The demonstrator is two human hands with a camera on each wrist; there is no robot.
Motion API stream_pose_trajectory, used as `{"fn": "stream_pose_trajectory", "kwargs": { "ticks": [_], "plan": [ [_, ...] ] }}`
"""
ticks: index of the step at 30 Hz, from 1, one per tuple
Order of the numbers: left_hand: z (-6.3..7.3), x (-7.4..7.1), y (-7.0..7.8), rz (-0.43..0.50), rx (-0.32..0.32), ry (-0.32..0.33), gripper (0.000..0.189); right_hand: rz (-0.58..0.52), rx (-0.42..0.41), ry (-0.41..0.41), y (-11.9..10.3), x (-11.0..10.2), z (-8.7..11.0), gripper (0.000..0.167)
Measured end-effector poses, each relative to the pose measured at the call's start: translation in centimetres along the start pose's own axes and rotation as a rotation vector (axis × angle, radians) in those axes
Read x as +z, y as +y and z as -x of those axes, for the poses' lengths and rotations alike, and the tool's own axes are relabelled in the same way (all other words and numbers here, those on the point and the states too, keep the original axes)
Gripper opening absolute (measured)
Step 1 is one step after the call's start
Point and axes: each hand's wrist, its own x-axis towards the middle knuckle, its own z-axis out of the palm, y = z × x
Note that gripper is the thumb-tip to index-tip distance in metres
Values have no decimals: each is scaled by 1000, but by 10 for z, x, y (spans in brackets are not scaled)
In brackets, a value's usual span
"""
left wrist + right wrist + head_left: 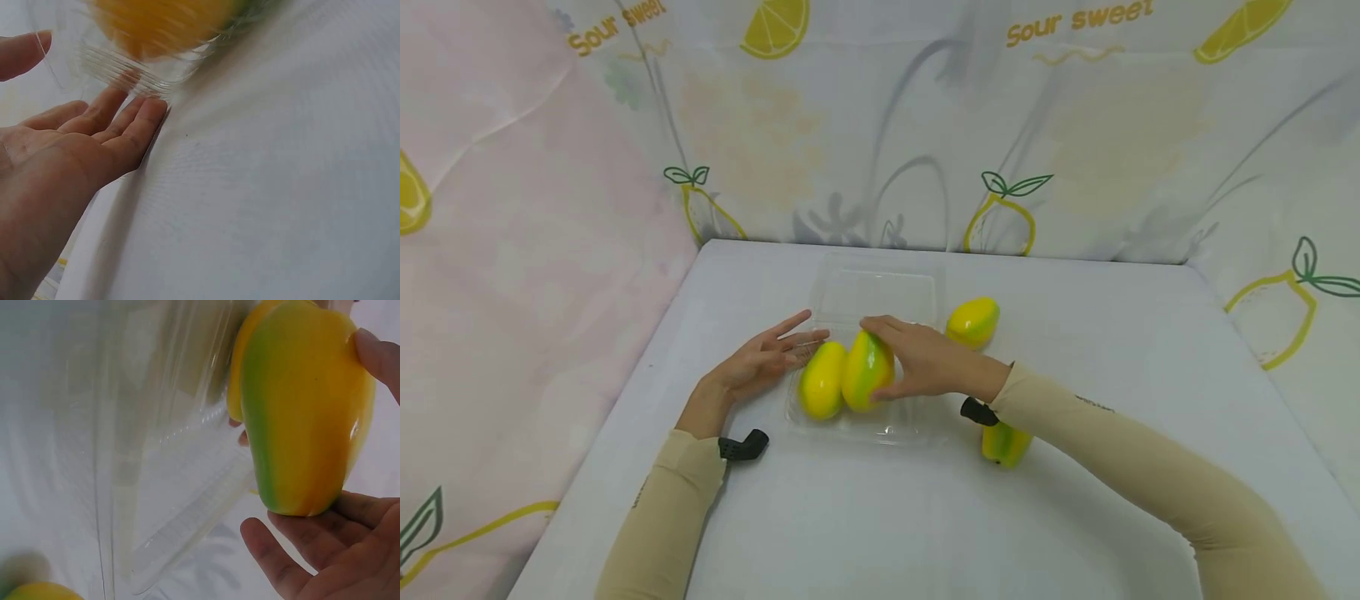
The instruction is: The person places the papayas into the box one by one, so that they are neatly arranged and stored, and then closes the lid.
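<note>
A yellow mango with a green streak (867,375) is held between the thumb and fingers of my right hand (925,358), over the base of a clear plastic clamshell box (850,435). In the right wrist view, this mango (306,412) is gripped at its two ends. Another mango (822,383) lies in the box's left half, right beside the held one. My left hand (756,358) is at the box's left side, fingers extended; in the left wrist view its fingertips (150,109) touch the ribbed plastic wall (140,84).
The box's clear lid (880,292) lies folded back behind the base. One mango (973,322) rests on the white table (850,525) right of the lid. Another yellow-green fruit (1006,446) lies nearer, partly hidden under my right forearm. Printed cloth (880,125) hangs behind the table.
</note>
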Motion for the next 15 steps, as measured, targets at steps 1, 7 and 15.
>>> {"fn": "stream_pose_trajectory", "kwargs": {
  "ticks": [1,7,15],
  "plan": [
    [0,-1,0,-5,-2,4,70,-7,-6,-14,-1,1,-1,99],
    [0,-3,-2,-23,1,4,70,-22,-9,-107,4,4,-6,98],
    [2,-1,0,2,-12,19,71,41,1,-141,13,14,-9,101]
  ]
}}
